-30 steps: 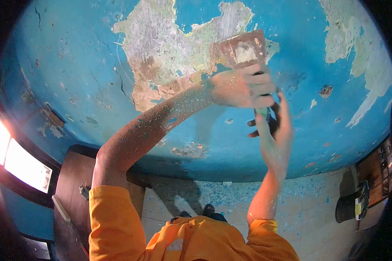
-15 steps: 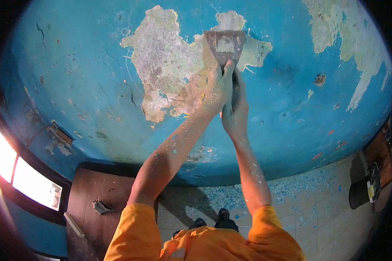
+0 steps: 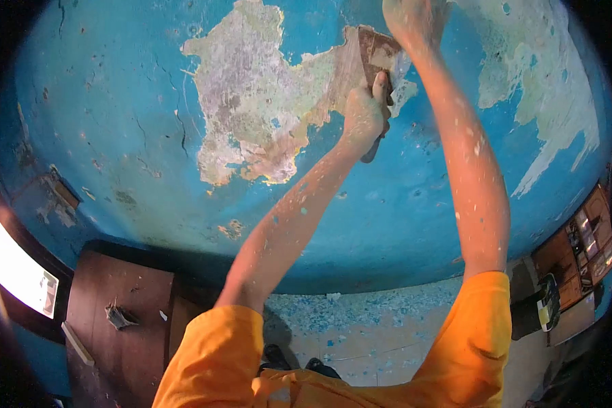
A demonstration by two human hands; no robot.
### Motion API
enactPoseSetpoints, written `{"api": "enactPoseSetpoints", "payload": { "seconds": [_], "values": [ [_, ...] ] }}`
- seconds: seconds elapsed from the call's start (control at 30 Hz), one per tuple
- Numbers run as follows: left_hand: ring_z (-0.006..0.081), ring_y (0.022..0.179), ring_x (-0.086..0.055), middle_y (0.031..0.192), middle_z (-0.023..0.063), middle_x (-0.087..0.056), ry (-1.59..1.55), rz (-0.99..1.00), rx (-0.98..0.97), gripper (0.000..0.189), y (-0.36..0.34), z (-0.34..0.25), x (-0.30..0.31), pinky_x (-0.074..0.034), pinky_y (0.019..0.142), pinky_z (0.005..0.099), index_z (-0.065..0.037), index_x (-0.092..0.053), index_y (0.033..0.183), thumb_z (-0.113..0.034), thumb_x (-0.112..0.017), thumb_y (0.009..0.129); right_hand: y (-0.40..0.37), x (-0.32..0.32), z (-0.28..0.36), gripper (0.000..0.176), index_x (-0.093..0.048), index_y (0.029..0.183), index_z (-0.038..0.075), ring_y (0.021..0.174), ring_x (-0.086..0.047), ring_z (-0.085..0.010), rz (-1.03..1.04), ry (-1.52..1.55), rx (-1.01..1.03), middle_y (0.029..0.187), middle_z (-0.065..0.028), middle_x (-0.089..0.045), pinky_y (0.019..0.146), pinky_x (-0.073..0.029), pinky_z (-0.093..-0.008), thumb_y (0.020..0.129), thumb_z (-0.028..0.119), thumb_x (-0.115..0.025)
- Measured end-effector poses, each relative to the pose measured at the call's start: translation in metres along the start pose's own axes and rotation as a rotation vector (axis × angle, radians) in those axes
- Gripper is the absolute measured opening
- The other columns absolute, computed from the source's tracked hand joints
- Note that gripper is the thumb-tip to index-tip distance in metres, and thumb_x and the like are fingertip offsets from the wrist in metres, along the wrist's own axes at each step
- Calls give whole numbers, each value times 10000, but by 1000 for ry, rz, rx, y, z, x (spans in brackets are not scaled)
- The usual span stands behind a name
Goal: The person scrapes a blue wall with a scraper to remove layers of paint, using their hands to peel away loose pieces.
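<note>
My left hand (image 3: 365, 114) is wrapped round the handle of a paint scraper (image 3: 376, 49), thumb laid along it. The scraper's broad, worn blade points up against the blue wall (image 3: 251, 224), over a patch of bare plaster (image 3: 241, 81) with ragged paint edges. Higher and to the right is my right hand (image 3: 415, 24), off the scraper and close to the wall by the blade. The top of the view cuts off part of it, so its fingers do not show clearly. Paint flecks cover both forearms.
Another stripped patch (image 3: 537, 88) spreads at the upper right. Blue paint chips (image 3: 387, 309) litter the tiled floor. A brown table (image 3: 109, 299) with a crumpled rag (image 3: 120, 316) stands lower left by a bright window (image 3: 17, 265). A wooden cabinet (image 3: 578, 238) is at the right.
My right hand has let go of the scraper and moved up and right. My left hand keeps hold of the scraper, now tilted and slightly further right. The view has shifted a little.
</note>
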State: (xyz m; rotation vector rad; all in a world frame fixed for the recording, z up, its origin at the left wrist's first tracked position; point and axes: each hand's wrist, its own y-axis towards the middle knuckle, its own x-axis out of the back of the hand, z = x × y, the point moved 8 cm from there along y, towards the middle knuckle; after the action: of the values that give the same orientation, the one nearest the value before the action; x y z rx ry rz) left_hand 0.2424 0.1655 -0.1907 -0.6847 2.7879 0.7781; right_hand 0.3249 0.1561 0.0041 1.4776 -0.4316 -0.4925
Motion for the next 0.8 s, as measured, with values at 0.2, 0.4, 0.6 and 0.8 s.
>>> {"api": "enactPoseSetpoints", "payload": {
  "seconds": [0.2, 0.4, 0.6, 0.8],
  "values": [
    [165, 391, -454, 478, 66, -469, -8, -71, 126, 572, -17, 53, 29, -347, 364, 324, 13, -543, 653, -473, -466, 944, -57, 10, 3, 626, -392, 1283, -49, 1136, -469, -367, -8, 74, 116, 1237, -233, -457, 971, -360, -443, 862, 358, -615],
    [258, 651, -592, 672, 163, -620, 22, -231, -42, 598, 5, 23, 5, -458, 625, 420, 90, -625, 832, -475, -461, 938, -193, 49, -21, 551, -355, 1337, -3, 1076, -499, -363, 264, 458, -327, 1189, -245, -476, 918, -400, -490, 935, 348, -489],
    [263, 932, -588, 988, 146, -633, 106, -224, -63, 531, -11, -9, 7, -439, 857, 360, 19, -596, 1132, -458, -490, 923, -200, 37, -18, 536, -272, 1446, 127, 863, -650, -260, 740, 631, -703, 1124, -204, -596, 564, -525, -322, 967, 302, -437],
    [365, 921, -614, 1013, 220, -640, 919, -266, -421, 364, -46, -100, 57, -468, 792, 435, 4, -615, 1001, -330, -564, 867, -208, 30, -12, 449, -412, 1371, 93, 856, -637, -368, 355, 523, -169, 1048, -222, -623, 681, -501, -422, 931, 144, -478]
  ]
}}
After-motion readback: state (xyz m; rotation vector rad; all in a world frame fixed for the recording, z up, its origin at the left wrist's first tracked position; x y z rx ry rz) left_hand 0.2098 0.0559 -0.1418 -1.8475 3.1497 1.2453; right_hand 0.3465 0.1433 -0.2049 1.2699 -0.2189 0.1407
